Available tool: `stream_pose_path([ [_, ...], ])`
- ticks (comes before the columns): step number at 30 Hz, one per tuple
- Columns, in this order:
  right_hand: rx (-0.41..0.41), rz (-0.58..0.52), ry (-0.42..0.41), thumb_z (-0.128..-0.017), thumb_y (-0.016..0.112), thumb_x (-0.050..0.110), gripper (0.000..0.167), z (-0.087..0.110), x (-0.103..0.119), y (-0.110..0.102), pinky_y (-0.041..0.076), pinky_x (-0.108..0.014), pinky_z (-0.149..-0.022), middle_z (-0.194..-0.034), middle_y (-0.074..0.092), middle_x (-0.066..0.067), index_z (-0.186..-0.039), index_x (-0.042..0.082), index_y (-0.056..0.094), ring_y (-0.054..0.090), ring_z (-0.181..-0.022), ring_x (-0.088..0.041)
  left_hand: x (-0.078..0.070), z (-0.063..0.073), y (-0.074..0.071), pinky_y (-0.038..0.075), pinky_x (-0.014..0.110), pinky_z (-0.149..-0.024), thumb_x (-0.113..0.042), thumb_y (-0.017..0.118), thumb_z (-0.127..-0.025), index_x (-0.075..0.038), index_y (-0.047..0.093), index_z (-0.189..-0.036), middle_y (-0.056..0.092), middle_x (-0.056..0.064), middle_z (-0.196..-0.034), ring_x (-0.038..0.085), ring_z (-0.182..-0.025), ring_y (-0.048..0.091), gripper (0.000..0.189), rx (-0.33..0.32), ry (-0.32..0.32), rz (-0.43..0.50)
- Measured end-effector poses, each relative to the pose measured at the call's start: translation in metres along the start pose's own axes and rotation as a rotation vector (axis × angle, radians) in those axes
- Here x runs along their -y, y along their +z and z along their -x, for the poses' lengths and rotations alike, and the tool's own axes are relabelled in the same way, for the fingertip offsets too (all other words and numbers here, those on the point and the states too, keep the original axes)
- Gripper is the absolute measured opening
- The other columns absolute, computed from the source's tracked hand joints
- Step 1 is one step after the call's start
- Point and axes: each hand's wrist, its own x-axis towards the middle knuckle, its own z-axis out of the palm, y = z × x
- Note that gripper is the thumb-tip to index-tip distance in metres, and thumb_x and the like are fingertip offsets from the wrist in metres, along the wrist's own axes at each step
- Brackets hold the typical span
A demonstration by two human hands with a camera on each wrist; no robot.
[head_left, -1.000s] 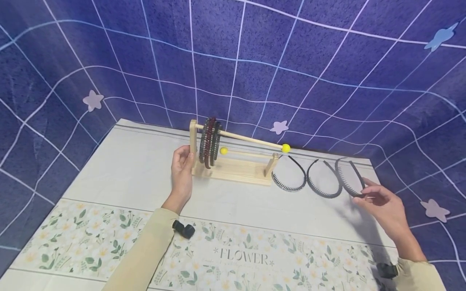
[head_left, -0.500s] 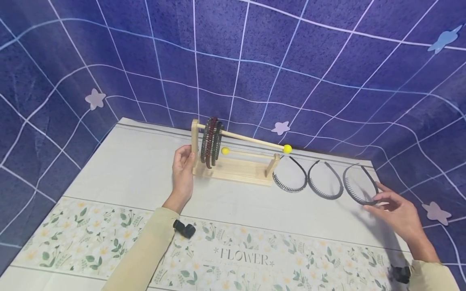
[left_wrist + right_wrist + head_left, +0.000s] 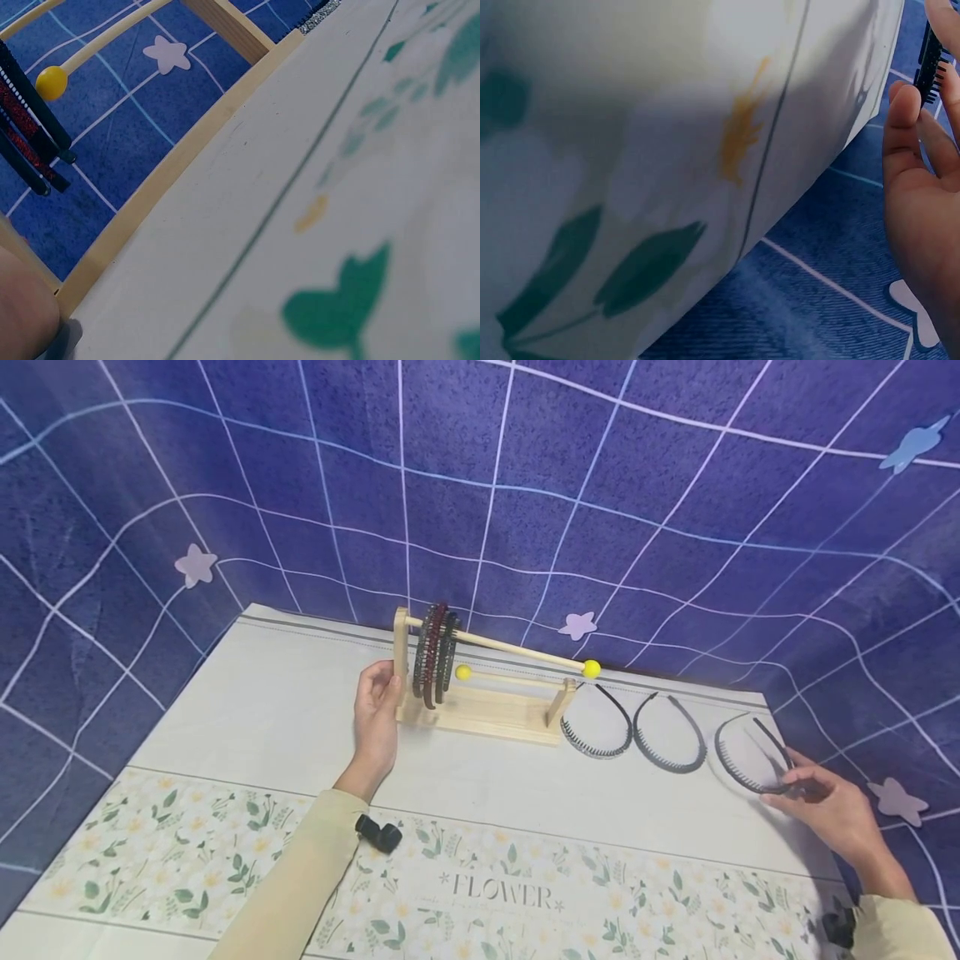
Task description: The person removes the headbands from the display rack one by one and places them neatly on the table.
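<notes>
My left hand (image 3: 375, 714) grips the left upright of a wooden rack (image 3: 480, 717). Several dark and red toothed headbands (image 3: 433, 656) hang on the rack's upper rod (image 3: 517, 650), close to that upright. In the left wrist view, the lower ends of the hanging headbands (image 3: 30, 139) show beside the yellow ball (image 3: 52, 83) of the other rod. At the table's right end, my right hand (image 3: 836, 810) pinches a black toothed headband (image 3: 738, 772) between thumb and fingers, low over the cloth. The right wrist view shows only a short toothed piece of this headband (image 3: 930, 67) at the fingertips.
Two more headbands lie right of the rack: a dark one (image 3: 598, 752) by its right post and a black one (image 3: 670, 766) beside that. A flower-printed cloth (image 3: 480, 802) covers the table. Blue grid fabric (image 3: 480, 510) with stars rises behind and at the sides.
My right hand has moved right and toward me with the black headband, away from the two lying headbands, and lowered it. The left hand and the rack stay in place.
</notes>
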Motion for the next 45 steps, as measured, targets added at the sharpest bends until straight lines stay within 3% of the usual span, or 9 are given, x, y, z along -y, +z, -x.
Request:
stream_pose_path([
  [8,0.016,0.091,0.023,-0.086,0.099,0.034,0.05,-0.004,-0.004,0.001,0.042,-0.007,-0.075,-0.172,0.045,-0.007,-0.114,0.003,0.072,0.049,-0.092,0.023,-0.001,-0.001,0.001,0.037,0.035,-0.132,-0.017,0.051,-0.118,-0.023,0.054,-0.142,0.053,0.006,-0.159,0.021,-0.154,0.047,0.024,0.003,0.002,0.012],
  [10,0.036,0.101,0.043,-0.086,0.099,0.039,0.054,-0.005,-0.003,0.001,0.047,-0.014,-0.092,-0.174,0.041,-0.01,-0.117,0.004,0.071,0.052,-0.106,0.021,-0.001,-0.001,0.001,0.037,0.034,-0.132,-0.017,0.051,-0.118,-0.024,0.054,-0.142,0.052,0.007,-0.16,0.021,-0.154,0.047,0.024,0.004,-0.001,0.013],
  [13,0.061,0.082,0.056,-0.087,0.098,0.041,0.059,-0.007,-0.002,0.002,0.044,-0.048,-0.124,-0.177,0.035,-0.01,-0.119,0.002,0.069,0.057,-0.146,-0.013,0.0,0.0,0.001,0.036,0.034,-0.132,-0.016,0.051,-0.118,-0.024,0.054,-0.141,0.052,0.007,-0.16,0.021,-0.154,0.047,0.024,0.003,-0.004,0.013],
  [15,0.072,0.071,0.053,-0.087,0.098,0.039,0.058,-0.009,-0.002,0.002,0.026,-0.075,-0.128,-0.178,0.032,-0.013,-0.119,0.001,0.068,0.036,-0.163,-0.041,0.0,0.0,0.001,0.036,0.033,-0.132,-0.016,0.051,-0.118,-0.024,0.054,-0.141,0.052,0.007,-0.16,0.021,-0.154,0.047,0.024,0.003,-0.006,0.011],
  [17,0.078,0.062,0.035,-0.087,0.098,0.035,0.056,-0.011,-0.003,0.002,0.019,-0.085,-0.124,-0.178,0.03,-0.017,-0.117,-0.001,0.068,0.024,-0.158,-0.063,0.0,0.0,0.0,0.036,0.033,-0.132,-0.016,0.051,-0.118,-0.023,0.054,-0.141,0.052,0.007,-0.16,0.021,-0.154,0.047,0.024,0.002,-0.006,0.017],
  [26,0.12,0.059,-0.02,-0.09,0.095,0.028,0.047,-0.014,-0.008,0.004,0.011,-0.089,-0.122,-0.176,0.027,-0.03,-0.117,-0.001,0.069,0.018,-0.157,-0.069,0.001,-0.001,0.0,0.037,0.033,-0.132,-0.016,0.052,-0.118,-0.023,0.055,-0.14,0.055,0.005,-0.156,0.021,-0.152,0.049,0.023,-0.005,-0.005,0.027],
  [33,0.135,0.118,-0.022,-0.091,0.094,0.025,0.048,-0.016,-0.003,0.006,0.029,-0.089,-0.113,-0.172,0.029,-0.039,-0.123,-0.002,0.07,0.037,-0.143,-0.074,0.001,0.001,0.0,0.036,0.033,-0.132,-0.015,0.052,-0.118,-0.02,0.054,-0.142,0.055,0.005,-0.156,0.021,-0.151,0.05,0.025,-0.007,0.002,0.021],
  [41,0.135,0.119,-0.049,-0.094,0.091,0.025,0.049,-0.013,0.001,0.007,0.023,-0.092,-0.112,-0.163,0.032,-0.048,-0.128,-0.004,0.07,0.032,-0.143,-0.076,0.001,0.0,-0.001,0.037,0.036,-0.132,-0.017,0.054,-0.118,-0.022,0.055,-0.142,0.057,0.004,-0.153,0.021,-0.15,0.051,0.025,-0.006,0.003,-0.002],
  [45,0.119,0.137,-0.061,-0.093,0.091,0.022,0.047,-0.011,0.002,0.008,0.032,-0.088,-0.107,-0.159,0.038,-0.048,-0.127,-0.003,0.07,0.042,-0.138,-0.069,0.001,0.0,-0.002,0.037,0.036,-0.132,-0.018,0.053,-0.118,-0.023,0.055,-0.141,0.057,0.003,-0.152,0.021,-0.151,0.051,0.024,0.002,0.005,0.002],
])
